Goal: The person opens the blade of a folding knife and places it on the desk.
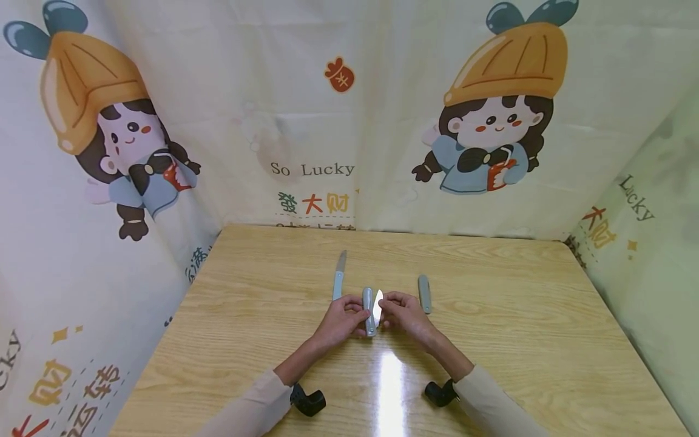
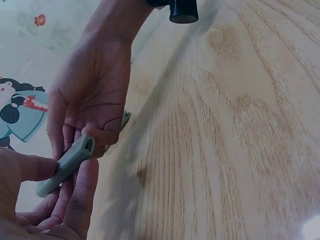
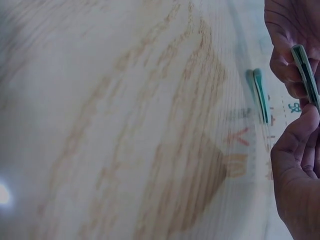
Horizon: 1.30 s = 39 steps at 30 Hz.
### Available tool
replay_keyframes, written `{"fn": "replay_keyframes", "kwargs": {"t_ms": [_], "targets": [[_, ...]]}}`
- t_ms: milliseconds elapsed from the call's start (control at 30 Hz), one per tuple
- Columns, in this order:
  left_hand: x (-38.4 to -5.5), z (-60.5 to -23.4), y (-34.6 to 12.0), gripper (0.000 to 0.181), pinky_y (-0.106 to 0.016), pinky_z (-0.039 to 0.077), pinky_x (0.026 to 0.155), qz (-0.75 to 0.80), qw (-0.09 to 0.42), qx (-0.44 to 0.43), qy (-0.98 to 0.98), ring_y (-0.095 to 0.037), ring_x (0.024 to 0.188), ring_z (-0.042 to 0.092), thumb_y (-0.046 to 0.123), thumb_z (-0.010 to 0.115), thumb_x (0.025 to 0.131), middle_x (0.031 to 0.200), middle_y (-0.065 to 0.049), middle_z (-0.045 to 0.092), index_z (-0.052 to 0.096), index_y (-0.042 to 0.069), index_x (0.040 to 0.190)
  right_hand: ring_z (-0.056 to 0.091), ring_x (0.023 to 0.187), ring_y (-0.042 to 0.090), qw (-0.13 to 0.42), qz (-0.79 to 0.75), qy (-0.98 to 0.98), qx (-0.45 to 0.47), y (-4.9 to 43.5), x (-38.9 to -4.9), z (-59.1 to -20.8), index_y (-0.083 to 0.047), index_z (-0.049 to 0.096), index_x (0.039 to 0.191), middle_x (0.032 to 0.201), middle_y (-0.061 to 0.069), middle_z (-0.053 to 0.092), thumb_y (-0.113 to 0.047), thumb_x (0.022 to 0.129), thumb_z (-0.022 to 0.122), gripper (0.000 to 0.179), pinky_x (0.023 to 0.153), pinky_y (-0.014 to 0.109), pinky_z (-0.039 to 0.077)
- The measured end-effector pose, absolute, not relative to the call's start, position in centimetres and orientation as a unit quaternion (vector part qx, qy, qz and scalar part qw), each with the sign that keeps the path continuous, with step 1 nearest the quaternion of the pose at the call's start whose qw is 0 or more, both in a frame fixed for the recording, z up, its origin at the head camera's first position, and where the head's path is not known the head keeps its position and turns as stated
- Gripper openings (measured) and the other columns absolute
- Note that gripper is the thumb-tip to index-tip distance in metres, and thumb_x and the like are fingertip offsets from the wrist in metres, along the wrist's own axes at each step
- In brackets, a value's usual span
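Note:
A folding knife with a grey-green handle is held between the two hands, its blade partly swung out and shining bright. My left hand grips the handle between thumb and fingers. The right hand pinches the blade from the right side. In the left wrist view the handle shows its slot end, while the blade cannot be made out. The right wrist view shows the knife's slotted edge at the right border, with the right hand below it.
A second folding knife, unfolded with a pale blue handle, lies beyond the left hand. To the right rests a folded grey-green knife. The wooden table meets a printed cloth behind. Both wrists carry black cameras.

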State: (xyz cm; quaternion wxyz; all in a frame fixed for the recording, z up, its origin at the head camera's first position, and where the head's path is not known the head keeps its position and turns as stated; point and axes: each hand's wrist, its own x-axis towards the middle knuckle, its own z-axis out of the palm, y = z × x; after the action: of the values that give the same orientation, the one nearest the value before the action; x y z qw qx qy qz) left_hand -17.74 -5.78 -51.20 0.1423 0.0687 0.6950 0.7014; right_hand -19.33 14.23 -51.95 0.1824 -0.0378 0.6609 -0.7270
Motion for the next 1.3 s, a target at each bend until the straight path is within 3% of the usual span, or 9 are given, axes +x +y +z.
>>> {"fn": "replay_keyframes", "kwargs": {"t_ms": [433,1300], "targets": [[-17.51,-51.64,-6.04,0.031,-0.042,0.061,0.066,0.701,0.138,0.066,0.696,-0.016,0.075,0.065,0.002,0.064,0.098,0.096,-0.012,0.059,0.054,-0.016,0.121,0.063,0.080,0.015,0.185,-0.718,0.670,-0.038,14.21,-18.89,-51.98,0.012,0.056,0.118,0.092,0.011,0.065,-0.011,0.104,0.057,0.026,0.071,0.026,0.056],[-17.26,-51.88,-6.19,0.023,-0.038,0.061,0.069,0.725,0.135,0.047,0.674,-0.018,0.080,0.065,-0.002,0.063,0.097,0.094,-0.011,0.058,0.052,-0.014,0.114,0.065,0.082,0.015,0.165,-0.721,0.673,-0.021,14.36,-18.64,-52.21,0.010,0.058,0.114,0.091,0.007,0.068,-0.011,0.105,0.058,0.023,0.071,0.026,0.055]]}}
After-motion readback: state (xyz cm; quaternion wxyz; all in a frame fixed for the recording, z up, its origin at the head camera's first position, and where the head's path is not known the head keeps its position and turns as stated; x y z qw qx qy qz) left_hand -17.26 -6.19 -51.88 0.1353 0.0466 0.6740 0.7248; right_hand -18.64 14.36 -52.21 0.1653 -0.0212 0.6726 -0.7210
